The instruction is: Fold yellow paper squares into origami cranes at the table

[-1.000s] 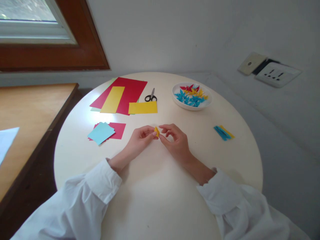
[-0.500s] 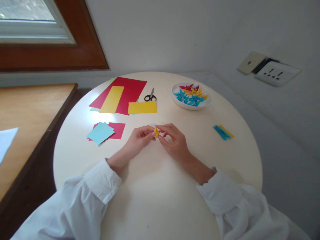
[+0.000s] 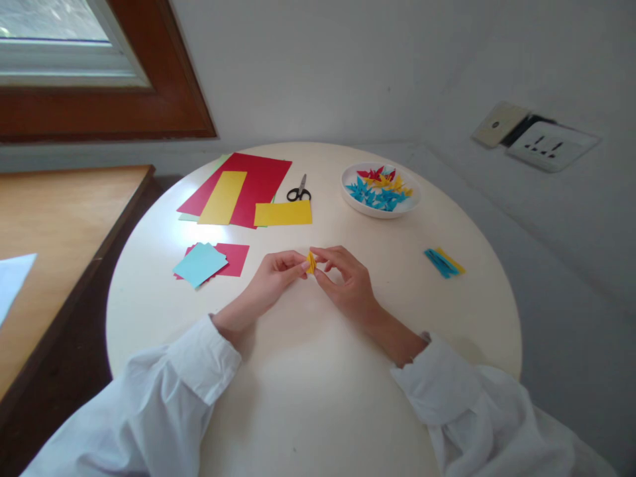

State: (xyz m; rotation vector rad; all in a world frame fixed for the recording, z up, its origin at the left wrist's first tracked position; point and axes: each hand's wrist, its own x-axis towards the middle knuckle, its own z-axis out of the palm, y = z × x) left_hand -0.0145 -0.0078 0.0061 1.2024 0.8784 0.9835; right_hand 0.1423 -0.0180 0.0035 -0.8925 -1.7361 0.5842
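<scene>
A small folded yellow paper piece (image 3: 311,262) is pinched between my hands over the middle of the round white table (image 3: 318,397). My left hand (image 3: 278,275) grips its left side between thumb and fingers. On the other side, my right hand (image 3: 348,281) has its thumb and index fingertip at the paper's lower and upper right edges. The lower fingers of both hands are curled and partly hidden. Left of my hands lies a stack of light blue paper squares (image 3: 201,264) on red paper squares (image 3: 237,260).
Behind are red sheets (image 3: 263,175), yellow strips (image 3: 283,213) and black-handled scissors (image 3: 299,193). A white dish (image 3: 380,213) holds several folded red, yellow and blue paper shapes (image 3: 365,192). Folded blue and yellow strips (image 3: 442,263) lie at right. A wooden desk (image 3: 74,205) stands left.
The yellow paper has turned very slightly between my fingertips. Both hands stay in nearly the same place, and everything else is unmoved.
</scene>
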